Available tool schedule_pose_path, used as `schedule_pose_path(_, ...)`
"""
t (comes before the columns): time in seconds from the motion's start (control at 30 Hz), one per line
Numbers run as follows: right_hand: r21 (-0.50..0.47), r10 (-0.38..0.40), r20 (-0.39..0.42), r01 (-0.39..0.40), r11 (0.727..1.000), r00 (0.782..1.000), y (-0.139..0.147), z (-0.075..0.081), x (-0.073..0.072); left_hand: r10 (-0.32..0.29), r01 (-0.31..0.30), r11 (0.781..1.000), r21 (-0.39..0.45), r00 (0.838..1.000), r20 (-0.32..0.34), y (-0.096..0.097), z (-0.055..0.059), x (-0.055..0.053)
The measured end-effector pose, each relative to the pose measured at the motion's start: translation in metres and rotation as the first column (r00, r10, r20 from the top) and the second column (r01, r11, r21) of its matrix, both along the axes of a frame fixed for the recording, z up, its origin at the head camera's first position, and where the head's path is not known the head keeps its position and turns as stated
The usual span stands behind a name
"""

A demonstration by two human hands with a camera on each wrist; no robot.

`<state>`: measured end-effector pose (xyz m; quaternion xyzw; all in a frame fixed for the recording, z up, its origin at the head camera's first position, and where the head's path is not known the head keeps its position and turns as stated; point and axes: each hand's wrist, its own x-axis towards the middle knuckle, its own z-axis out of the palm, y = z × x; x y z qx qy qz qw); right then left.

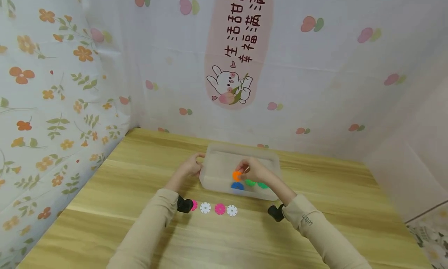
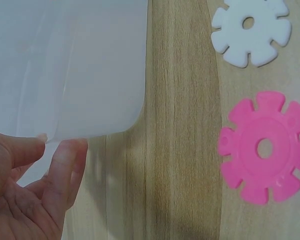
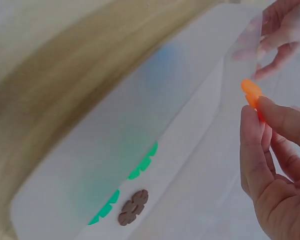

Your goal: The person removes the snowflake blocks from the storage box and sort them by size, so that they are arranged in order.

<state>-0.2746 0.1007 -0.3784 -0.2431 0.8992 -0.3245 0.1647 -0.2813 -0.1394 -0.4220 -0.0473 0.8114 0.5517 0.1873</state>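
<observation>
One orange, notched, round plastic disc (image 1: 237, 176), pinched between the thumb and fingers of the right hand (image 1: 254, 170) over a rectangular, translucent plastic bin (image 1: 215, 185), whose left end the left hand (image 1: 191, 166) grips by the rim. Inside the bin: notched discs in blue (image 1: 237, 186), green (image 1: 263, 185) and brown (image 3: 133, 207). In front, on the wood-grain table (image 1: 157, 152): pink notched discs (image 1: 220, 209) and white notched discs (image 1: 205, 208), alternating in a row.
</observation>
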Motion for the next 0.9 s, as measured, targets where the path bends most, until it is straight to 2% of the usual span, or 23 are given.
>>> schedule_pose_path(0.27, 0.023, -0.066, 0.022, 0.065, 0.998, 0.998, 0.015, -0.004, 0.024, 0.005, -0.005, 1.0, -0.003, 1.0, 0.009, -0.001, 0.0, -0.003)
schedule_pose_path(0.37, 0.006, -0.047, 0.022, 0.047, 0.999, 0.999, 0.02, -0.007, 0.032, 0.01, -0.01, 1.0, 0.012, 1.0, 0.007, -0.001, -0.001, -0.004)
schedule_pose_path(0.47, -0.012, 0.013, -0.025, -0.013, 1.0, 1.0, 0.025, -0.012, 0.038, 0.007, -0.008, 1.0, 0.01, 1.0, 0.007, -0.002, 0.001, -0.004)
schedule_pose_path(0.6, -0.005, 0.044, -0.045, -0.044, 0.999, 0.998, 0.028, -0.021, 0.048, 0.005, -0.004, 1.0, -0.002, 1.0, 0.011, -0.002, 0.004, -0.004)
schedule_pose_path(0.9, 0.089, -0.075, -0.035, 0.077, 0.993, 0.997, 0.026, -0.049, 0.069, 0.001, -0.001, 0.999, -0.046, 1.0, 0.007, 0.001, 0.003, -0.003)
